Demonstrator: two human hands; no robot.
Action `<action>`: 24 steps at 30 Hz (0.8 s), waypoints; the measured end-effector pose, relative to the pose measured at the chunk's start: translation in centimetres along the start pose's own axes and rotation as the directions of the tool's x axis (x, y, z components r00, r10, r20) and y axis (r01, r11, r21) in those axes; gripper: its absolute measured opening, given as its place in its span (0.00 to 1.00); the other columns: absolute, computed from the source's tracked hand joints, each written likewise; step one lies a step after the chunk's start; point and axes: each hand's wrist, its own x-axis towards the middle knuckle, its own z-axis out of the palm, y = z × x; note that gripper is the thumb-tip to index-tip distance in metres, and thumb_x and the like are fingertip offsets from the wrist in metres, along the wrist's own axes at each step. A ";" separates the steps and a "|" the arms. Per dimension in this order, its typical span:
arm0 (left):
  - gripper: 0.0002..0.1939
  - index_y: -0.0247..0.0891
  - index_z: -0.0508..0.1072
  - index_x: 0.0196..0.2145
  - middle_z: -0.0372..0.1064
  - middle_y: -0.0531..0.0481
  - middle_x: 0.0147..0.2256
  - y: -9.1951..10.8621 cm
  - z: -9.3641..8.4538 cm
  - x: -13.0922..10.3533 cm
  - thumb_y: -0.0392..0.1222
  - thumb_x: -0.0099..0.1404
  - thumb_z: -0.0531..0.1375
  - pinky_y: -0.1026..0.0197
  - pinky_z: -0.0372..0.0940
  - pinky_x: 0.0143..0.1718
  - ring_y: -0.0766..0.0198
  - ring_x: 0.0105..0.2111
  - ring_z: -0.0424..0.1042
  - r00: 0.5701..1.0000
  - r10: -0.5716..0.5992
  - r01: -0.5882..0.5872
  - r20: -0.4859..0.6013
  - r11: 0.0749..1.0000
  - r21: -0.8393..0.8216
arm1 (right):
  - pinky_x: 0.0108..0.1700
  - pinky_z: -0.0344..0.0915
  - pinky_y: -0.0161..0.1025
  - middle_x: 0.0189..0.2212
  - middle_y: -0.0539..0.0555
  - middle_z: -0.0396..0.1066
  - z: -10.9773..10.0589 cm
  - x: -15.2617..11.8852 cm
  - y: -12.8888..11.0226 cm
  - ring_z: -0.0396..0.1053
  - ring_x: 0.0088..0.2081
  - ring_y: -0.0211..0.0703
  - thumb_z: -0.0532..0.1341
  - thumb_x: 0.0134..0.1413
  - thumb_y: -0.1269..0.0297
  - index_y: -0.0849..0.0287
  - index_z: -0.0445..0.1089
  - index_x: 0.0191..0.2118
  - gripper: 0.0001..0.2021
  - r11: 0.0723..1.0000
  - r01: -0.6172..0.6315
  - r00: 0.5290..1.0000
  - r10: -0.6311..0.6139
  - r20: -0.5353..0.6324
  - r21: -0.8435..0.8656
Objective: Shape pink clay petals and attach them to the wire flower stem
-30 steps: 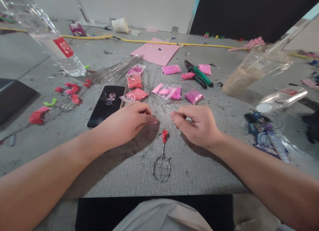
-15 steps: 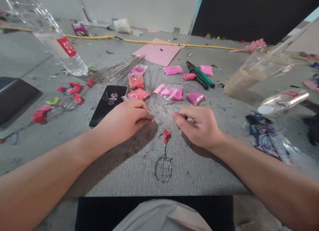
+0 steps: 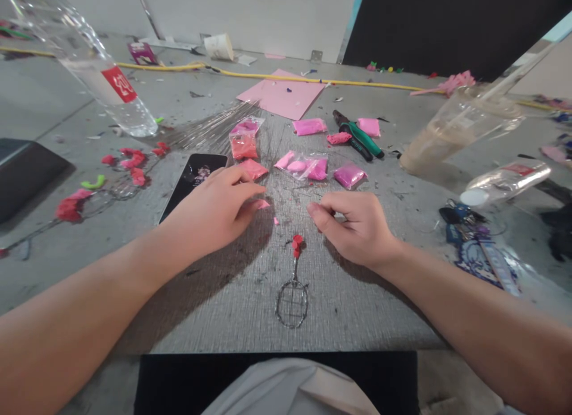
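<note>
My left hand is over the lower end of a black phone, its fingers loosely apart. A pink clay piece shows at its fingertips; whether they touch it I cannot tell. A smaller pink clay bit lies just right of it on the table. My right hand rests on its side, fingers curled and thumb pressed to the index finger; anything inside is hidden. Between and below the hands lies a small wire racket, with red clay on its handle end.
Clay packets lie beyond the hands, with green-handled pliers and pink paper behind. Thin wires spread at back left. A water bottle stands left; a drink cup, small bottle and keychains are right.
My left hand has drawn slightly left and its pinch has loosened. The small pink clay bit now lies apart from its fingers, and a larger pink piece shows. My right hand has barely moved.
</note>
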 end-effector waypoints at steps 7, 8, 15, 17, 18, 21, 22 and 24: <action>0.14 0.35 0.79 0.42 0.76 0.42 0.40 0.4 -0.2 0.3 0.44 0.74 0.56 0.49 0.68 0.48 0.51 0.43 0.75 0.995 -0.032 0.034 0.090 0.999 -0.025 | 0.30 0.64 0.33 0.28 0.49 0.74 0.4 0.1 0.5 0.70 0.29 0.35 0.61 0.64 0.69 0.60 0.73 0.36 0.05 0.998 -0.067 0.996 0.067 -0.053 -0.009; 0.13 0.34 0.79 0.43 0.77 0.42 0.41 0.7 -0.3 0.4 0.44 0.73 0.57 0.50 0.68 0.47 0.51 0.43 0.76 0.995 -0.066 0.070 0.070 0.996 -0.061 | 0.32 0.66 0.33 0.31 0.51 0.77 0.5 0.1 0.6 0.72 0.32 0.37 0.61 0.64 0.70 0.60 0.74 0.40 0.04 0.997 -0.073 0.996 0.072 -0.061 -0.015; 0.14 0.45 0.81 0.46 0.82 0.54 0.39 4.1 -1.2 -0.1 0.54 0.72 0.62 0.63 0.70 0.36 0.63 0.35 0.78 0.950 -0.284 0.305 0.129 0.757 -0.578 | 0.37 0.70 0.37 0.36 0.55 0.79 0.6 0.0 0.3 0.74 0.36 0.41 0.63 0.65 0.70 0.62 0.75 0.44 0.05 0.991 0.125 0.992 -0.126 -0.015 -0.047; 0.14 0.46 0.81 0.46 0.83 0.55 0.40 4.8 -1.2 -0.3 0.54 0.71 0.63 0.64 0.70 0.35 0.63 0.36 0.79 0.939 -0.291 0.339 0.185 0.680 -0.650 | 0.39 0.70 0.38 0.36 0.56 0.79 0.7 -0.1 0.0 0.74 0.36 0.40 0.63 0.66 0.69 0.63 0.75 0.43 0.04 0.981 0.192 0.981 -0.192 -0.020 -0.026; 0.14 0.46 0.81 0.47 0.83 0.55 0.40 5.1 -1.2 -0.4 0.54 0.71 0.63 0.64 0.71 0.34 0.63 0.35 0.79 0.933 -0.297 0.353 0.203 0.651 -0.672 | 0.39 0.70 0.37 0.35 0.55 0.78 0.7 -0.1 -0.1 0.73 0.35 0.40 0.63 0.66 0.69 0.63 0.75 0.43 0.04 0.976 0.217 0.976 -0.218 -0.025 -0.021; 0.14 0.43 0.82 0.45 0.83 0.53 0.39 5.5 -1.2 -0.5 0.54 0.69 0.65 0.64 0.71 0.34 0.63 0.35 0.79 0.922 -0.316 0.376 0.223 0.600 -0.706 | 0.38 0.69 0.36 0.33 0.54 0.77 0.7 -0.1 -0.4 0.72 0.34 0.39 0.63 0.65 0.71 0.63 0.74 0.41 0.03 0.967 0.254 0.966 -0.254 -0.038 -0.004; 0.14 0.42 0.82 0.45 0.83 0.52 0.39 5.6 -1.3 -0.5 0.53 0.69 0.65 0.65 0.72 0.34 0.63 0.35 0.79 0.920 -0.322 0.378 0.221 0.591 -0.712 | 0.37 0.69 0.36 0.32 0.54 0.76 0.6 -0.2 -0.5 0.71 0.34 0.39 0.63 0.65 0.71 0.63 0.74 0.40 0.02 0.966 0.257 0.966 -0.257 -0.036 0.005; 0.13 0.41 0.82 0.44 0.82 0.52 0.38 5.6 -1.4 -0.5 0.52 0.69 0.65 0.65 0.72 0.35 0.63 0.36 0.78 0.920 -0.320 0.378 0.225 0.578 -0.723 | 0.37 0.69 0.37 0.32 0.54 0.76 0.6 -0.2 -0.6 0.71 0.34 0.39 0.63 0.64 0.72 0.63 0.74 0.40 0.02 0.964 0.265 0.964 -0.264 -0.029 0.022</action>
